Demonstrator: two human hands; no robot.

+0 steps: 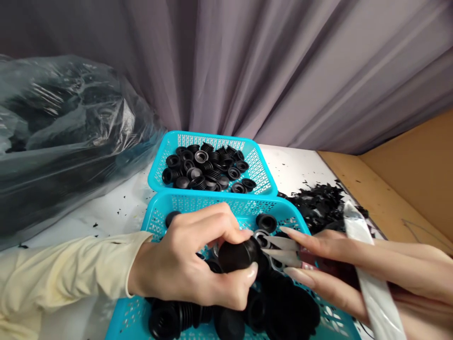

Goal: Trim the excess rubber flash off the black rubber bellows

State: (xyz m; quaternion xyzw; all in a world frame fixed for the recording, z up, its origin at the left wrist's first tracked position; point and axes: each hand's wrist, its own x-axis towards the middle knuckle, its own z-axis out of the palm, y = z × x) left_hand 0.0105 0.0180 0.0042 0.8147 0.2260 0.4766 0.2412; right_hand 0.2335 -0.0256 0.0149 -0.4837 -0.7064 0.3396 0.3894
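above the nearer turquoise basket [123, 317], we see a black part [236, 257] — rounded, smooth, dull-sheened — pinched between the left hand's [198, 259] thumb and fingers. the right hand [339, 255] grips a cutting tool [283, 257], its two pale metal blades parted beside the part. ribbed black pieces [164, 321] lie below.

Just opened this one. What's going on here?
A person is working over two blue baskets. The left hand grips a round black piece above the near basket. The right hand holds a small two-bladed cutter, its blades parted beside that piece; whether they touch it is unclear. More black pieces lie in the near basket and in the far basket behind it. Black scraps are heaped to the right.
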